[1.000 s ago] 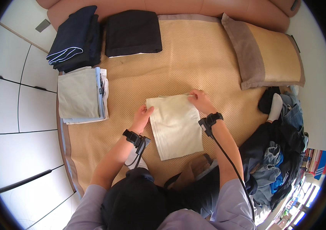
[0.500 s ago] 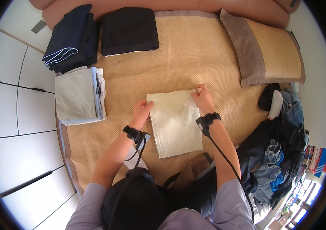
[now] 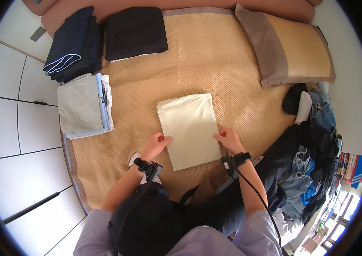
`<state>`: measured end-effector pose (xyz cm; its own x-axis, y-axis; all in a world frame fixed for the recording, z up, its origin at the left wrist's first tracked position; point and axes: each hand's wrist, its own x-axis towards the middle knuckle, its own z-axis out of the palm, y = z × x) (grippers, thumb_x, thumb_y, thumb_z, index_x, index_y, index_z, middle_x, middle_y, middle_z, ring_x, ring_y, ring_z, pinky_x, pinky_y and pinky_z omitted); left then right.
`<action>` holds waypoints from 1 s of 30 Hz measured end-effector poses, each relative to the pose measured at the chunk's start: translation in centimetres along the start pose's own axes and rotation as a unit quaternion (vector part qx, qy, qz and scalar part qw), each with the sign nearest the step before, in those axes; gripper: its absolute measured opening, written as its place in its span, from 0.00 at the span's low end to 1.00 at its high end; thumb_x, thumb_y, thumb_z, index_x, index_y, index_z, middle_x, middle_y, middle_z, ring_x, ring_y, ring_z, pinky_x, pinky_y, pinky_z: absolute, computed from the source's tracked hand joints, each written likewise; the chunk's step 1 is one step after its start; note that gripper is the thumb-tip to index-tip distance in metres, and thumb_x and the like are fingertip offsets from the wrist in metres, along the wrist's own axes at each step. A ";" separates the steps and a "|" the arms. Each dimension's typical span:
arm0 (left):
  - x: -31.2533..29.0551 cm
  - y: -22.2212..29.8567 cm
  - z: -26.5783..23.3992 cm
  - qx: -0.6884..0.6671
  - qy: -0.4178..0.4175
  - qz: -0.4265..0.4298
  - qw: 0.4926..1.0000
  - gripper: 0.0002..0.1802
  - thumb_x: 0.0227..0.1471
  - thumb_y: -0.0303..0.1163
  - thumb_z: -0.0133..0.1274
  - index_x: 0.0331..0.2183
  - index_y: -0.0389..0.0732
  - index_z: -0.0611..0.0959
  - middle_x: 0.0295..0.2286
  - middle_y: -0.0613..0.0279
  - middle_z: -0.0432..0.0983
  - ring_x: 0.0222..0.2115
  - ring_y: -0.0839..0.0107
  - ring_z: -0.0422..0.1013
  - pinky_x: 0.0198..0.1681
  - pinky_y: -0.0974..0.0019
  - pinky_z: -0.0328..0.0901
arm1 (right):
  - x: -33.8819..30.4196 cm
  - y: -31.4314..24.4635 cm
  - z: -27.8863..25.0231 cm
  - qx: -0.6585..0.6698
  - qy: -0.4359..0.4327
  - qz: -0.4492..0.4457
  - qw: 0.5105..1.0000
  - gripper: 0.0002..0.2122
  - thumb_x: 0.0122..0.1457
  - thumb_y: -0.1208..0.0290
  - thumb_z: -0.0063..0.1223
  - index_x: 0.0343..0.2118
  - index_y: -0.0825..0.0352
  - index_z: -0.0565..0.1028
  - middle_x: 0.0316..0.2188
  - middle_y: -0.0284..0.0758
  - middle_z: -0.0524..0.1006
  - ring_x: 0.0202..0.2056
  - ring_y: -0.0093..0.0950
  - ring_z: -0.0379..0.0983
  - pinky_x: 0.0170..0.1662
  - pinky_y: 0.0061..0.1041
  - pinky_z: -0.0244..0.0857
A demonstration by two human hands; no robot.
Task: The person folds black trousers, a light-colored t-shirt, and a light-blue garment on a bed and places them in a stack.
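A folded cream garment (image 3: 189, 128) lies flat on the woven mat (image 3: 147, 85) in front of me, its layers showing along the left edge. My left hand (image 3: 157, 145) is closed on that left edge at about the middle, thumb on top and fingers curled at the side. Across from it, my right hand (image 3: 228, 138) pinches the right edge between thumb and fingers. Black bands with small devices and cables sit on both wrists.
Folded light clothes (image 3: 83, 106) are stacked at the left, below dark folded clothes (image 3: 76, 47) and a black folded piece (image 3: 136, 34). A pillow (image 3: 298, 47) lies far right. Rumpled jeans and dark clothes (image 3: 304, 162) heap at the right, near my sock-covered foot (image 3: 303, 106).
Both my hands have moved from the garment's far corners down its sides, nearer to me. The garment stays flat and folded, and the view has shifted slightly.
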<state>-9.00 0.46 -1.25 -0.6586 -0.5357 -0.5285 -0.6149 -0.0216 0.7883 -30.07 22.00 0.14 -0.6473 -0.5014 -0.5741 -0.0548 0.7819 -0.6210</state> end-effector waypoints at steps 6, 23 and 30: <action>0.3 -1.0 0.6 -0.096 0.008 -0.019 0.995 0.17 0.42 0.41 0.56 0.18 0.35 0.76 0.14 0.65 0.70 0.14 0.80 0.63 0.16 0.74 0.57 | -0.2 -0.4 0.5 -0.051 0.047 -0.034 0.997 0.15 0.41 0.60 0.59 0.20 0.70 0.74 0.19 0.39 0.74 0.23 0.30 0.71 0.29 0.28 0.65; -1.1 -0.6 0.0 -0.072 -0.023 -0.021 0.997 0.14 0.42 0.34 0.57 0.19 0.33 0.75 0.15 0.63 0.71 0.15 0.79 0.68 0.18 0.76 0.62 | -2.6 0.5 -1.2 -0.108 -0.186 0.022 0.976 0.15 0.36 0.63 0.62 0.16 0.73 0.75 0.14 0.39 0.74 0.17 0.27 0.71 0.23 0.25 0.64; -1.2 -0.8 0.4 -0.060 0.008 0.015 0.998 0.13 0.43 0.34 0.56 0.18 0.34 0.74 0.15 0.64 0.71 0.15 0.79 0.67 0.19 0.76 0.62 | -2.1 1.4 -1.4 -0.043 -0.270 0.096 0.957 0.12 0.38 0.66 0.62 0.15 0.71 0.76 0.13 0.34 0.75 0.14 0.22 0.70 0.19 0.22 0.62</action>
<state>-7.88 1.46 -1.38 -0.6679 -0.5514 -0.4998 -0.5380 -0.1064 0.8362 -29.80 24.66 1.24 -0.1648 -0.4450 -0.8802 -0.0513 0.8951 -0.4430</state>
